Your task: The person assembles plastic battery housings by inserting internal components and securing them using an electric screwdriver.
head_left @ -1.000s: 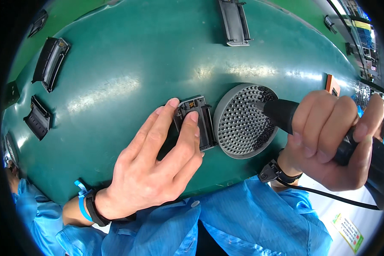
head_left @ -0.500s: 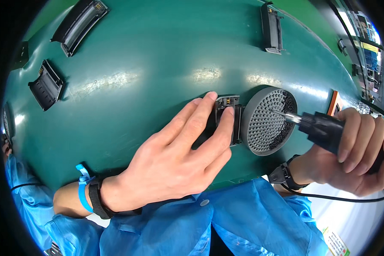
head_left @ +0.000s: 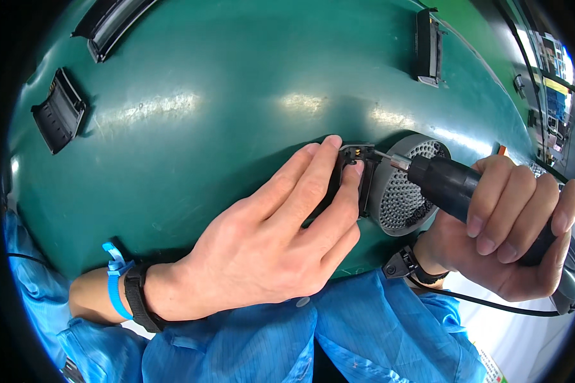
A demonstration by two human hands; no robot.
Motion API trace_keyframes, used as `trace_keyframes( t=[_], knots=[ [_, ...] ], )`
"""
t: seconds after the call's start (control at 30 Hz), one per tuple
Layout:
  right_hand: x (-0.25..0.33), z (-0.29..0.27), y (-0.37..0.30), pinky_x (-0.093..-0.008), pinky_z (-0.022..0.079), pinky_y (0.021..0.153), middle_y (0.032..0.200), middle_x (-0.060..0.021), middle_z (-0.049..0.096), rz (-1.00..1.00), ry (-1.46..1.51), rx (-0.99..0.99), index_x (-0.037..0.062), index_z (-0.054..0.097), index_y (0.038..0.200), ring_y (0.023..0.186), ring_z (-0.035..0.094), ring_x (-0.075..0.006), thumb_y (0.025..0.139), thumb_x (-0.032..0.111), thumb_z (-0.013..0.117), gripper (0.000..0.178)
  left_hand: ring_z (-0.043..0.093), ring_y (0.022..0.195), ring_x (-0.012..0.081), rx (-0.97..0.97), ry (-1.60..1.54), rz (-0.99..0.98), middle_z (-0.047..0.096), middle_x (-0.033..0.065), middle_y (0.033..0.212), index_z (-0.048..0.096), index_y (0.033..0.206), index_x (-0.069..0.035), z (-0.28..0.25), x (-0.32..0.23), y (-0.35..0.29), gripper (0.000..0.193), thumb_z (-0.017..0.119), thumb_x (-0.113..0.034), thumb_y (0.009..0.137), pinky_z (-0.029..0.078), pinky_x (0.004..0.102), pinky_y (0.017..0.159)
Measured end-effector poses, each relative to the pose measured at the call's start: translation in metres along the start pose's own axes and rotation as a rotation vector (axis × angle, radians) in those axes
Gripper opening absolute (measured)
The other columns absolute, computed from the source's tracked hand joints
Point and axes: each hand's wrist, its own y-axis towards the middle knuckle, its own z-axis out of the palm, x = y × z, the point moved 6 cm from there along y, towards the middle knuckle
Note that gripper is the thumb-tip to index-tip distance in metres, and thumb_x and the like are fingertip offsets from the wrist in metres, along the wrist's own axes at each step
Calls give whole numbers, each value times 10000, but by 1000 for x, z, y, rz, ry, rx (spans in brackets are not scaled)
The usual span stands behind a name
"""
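green tabletop (head_left: 236,83) | open black casing (head_left: 60,113), left | long black casing (head_left: 112,27), top left | grey-black casing (head_left: 430,51), upper right

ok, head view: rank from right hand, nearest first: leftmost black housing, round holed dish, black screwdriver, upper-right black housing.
1. Black screwdriver: gripped in the right hand.
2. Round holed dish: just left of that hand.
3. Upper-right black housing: up and left of it.
4. Leftmost black housing: far over at picture left.

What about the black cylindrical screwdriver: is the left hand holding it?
No, the right hand grips the black screwdriver while the left hand touches a dark rectangular plastic part.
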Motion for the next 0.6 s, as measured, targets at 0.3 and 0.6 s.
trace_keyframes(
  t=[0.3,0.6],
  knots=[
    [-1,0,-2,-279,443,558,600,-9,506,24,-20,28,72,488,973,507,493,-118,919,222,506,161,655,1178,396,-5,18,5,707,163,1175,711,851,15,0,-1,-1,188,657,-134,750,615,423,954],
    [-2,8,-1,-274,434,524,606,-13,519,2,-92,50,78,488,992,498,494,-113,914,234,529,180,661,1183,377,0,30,-11,711,150,1171,721,850,0,0,-1,-2,185,660,-134,738,610,418,961]
  ],
)
